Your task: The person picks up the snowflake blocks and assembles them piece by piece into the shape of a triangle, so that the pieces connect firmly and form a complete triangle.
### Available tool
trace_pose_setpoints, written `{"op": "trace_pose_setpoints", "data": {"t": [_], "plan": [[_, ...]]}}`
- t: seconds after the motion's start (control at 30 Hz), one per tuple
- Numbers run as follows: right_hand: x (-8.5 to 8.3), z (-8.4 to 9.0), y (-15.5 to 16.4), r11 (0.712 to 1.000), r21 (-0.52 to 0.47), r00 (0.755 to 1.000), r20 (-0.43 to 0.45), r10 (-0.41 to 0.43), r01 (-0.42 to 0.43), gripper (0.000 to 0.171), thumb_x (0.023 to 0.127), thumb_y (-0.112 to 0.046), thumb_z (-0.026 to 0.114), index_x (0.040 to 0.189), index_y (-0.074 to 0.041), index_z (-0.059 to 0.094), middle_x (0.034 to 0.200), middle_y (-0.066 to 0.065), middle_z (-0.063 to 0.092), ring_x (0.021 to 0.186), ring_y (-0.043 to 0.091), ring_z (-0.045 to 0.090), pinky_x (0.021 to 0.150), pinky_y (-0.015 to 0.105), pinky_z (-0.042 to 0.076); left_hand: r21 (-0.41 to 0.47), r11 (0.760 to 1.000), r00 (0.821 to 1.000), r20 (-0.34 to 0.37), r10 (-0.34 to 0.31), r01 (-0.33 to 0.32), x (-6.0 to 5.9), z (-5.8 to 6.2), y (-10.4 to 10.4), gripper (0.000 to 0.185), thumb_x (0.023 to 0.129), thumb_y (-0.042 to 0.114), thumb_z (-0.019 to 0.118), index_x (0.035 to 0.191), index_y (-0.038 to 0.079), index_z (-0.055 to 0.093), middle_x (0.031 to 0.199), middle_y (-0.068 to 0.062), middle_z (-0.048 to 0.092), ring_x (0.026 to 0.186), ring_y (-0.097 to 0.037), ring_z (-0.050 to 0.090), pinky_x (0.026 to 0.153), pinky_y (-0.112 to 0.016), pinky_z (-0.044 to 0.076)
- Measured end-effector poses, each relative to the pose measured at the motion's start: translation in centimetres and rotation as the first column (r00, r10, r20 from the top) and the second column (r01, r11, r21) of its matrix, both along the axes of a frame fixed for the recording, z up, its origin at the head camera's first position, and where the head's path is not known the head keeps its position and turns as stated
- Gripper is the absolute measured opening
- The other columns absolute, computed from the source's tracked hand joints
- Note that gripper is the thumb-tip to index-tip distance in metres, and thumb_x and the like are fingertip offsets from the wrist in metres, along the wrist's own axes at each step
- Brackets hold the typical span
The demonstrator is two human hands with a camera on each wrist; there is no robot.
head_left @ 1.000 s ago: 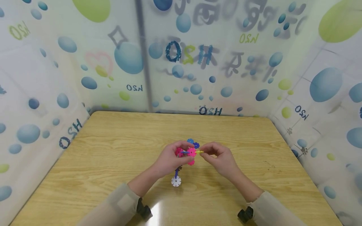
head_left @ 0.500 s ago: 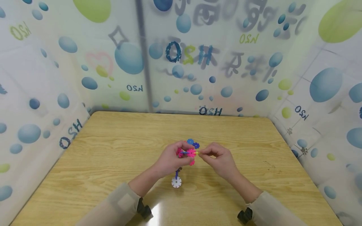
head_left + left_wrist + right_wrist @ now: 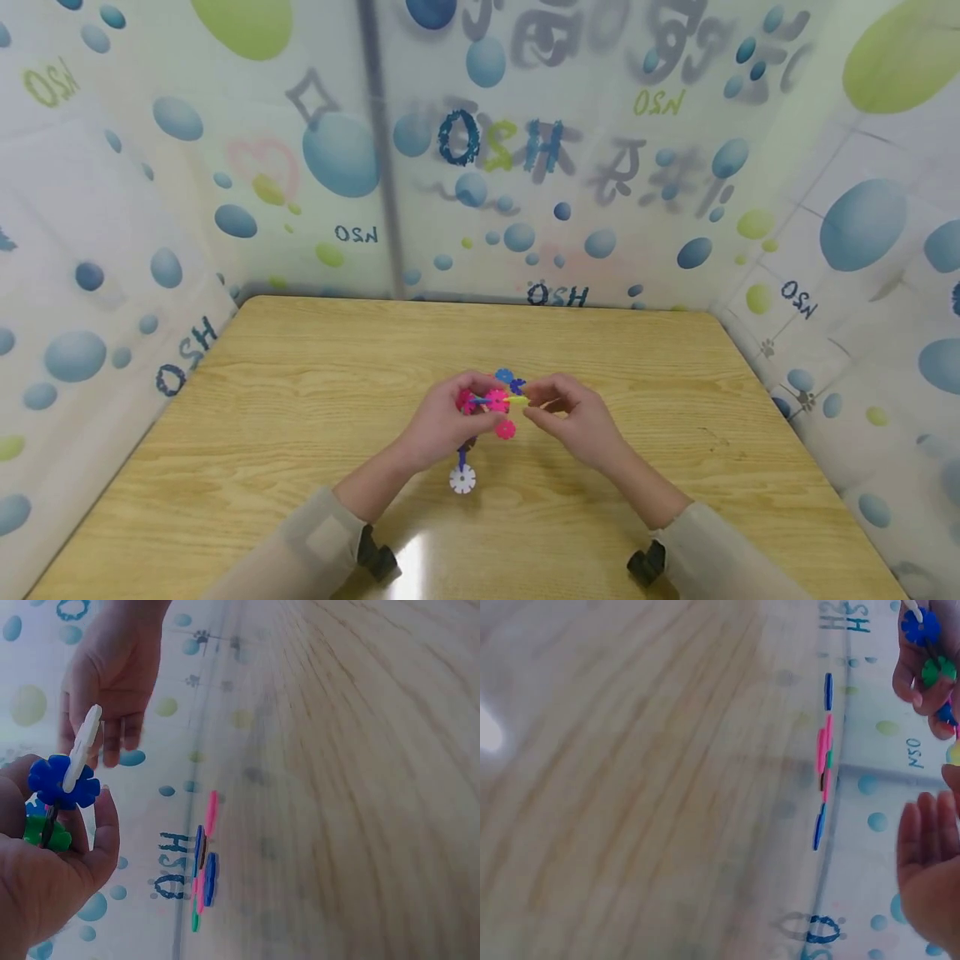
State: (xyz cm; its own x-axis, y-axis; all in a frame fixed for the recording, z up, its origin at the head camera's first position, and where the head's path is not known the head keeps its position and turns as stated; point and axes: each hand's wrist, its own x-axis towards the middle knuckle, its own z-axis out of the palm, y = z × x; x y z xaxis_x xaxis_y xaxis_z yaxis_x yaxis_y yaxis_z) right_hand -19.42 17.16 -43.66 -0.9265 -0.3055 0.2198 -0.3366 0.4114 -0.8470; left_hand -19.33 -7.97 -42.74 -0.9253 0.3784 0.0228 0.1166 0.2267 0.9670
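My left hand (image 3: 467, 412) grips a cluster of snowflake-shaped plastic discs (image 3: 495, 403) above the wooden table (image 3: 300, 400). Pink discs sit at its middle, and a white disc (image 3: 462, 478) hangs below on a blue one. My right hand (image 3: 536, 402) pinches a yellow disc (image 3: 517, 401) against the cluster's right side. In the left wrist view the left hand (image 3: 52, 870) holds a blue disc (image 3: 64, 782), a white disc (image 3: 82, 746) and a green disc (image 3: 45, 832). The right hand (image 3: 112, 675) is behind them. The right wrist view has the right hand's fingers (image 3: 930, 870) at its lower right edge.
A few loose discs (image 3: 510, 381) in blue, pink and green lie on the table just behind my hands, also seen as loose discs (image 3: 202, 862) and loose discs (image 3: 823, 761). Bubble-printed curtain walls (image 3: 525, 167) close off the table's far, left and right sides.
Both hands and the cluster have shifted slightly left. My right hand has closed in, bringing the yellow disc against the cluster.
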Motion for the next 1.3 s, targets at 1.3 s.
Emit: {"op": "trace_pose_setpoints", "data": {"t": [1.3], "plan": [[-3.6,-2.3,-1.4,0.940,0.220,0.928,0.326,0.180,-0.260,0.017,0.099,-0.017,0.081,0.111,-0.007,0.075,0.102,0.003,0.071,0.090,0.016,0.057,0.078,0.031,0.048,-0.040,0.999,1.000,-0.019,-0.004,0.003,-0.6,-0.7,-1.2,0.038,0.099,0.014,0.081,0.134,0.006,0.070,0.127,-0.014,0.072,0.091,-0.017,0.068,0.070,-0.023,0.058]]}}
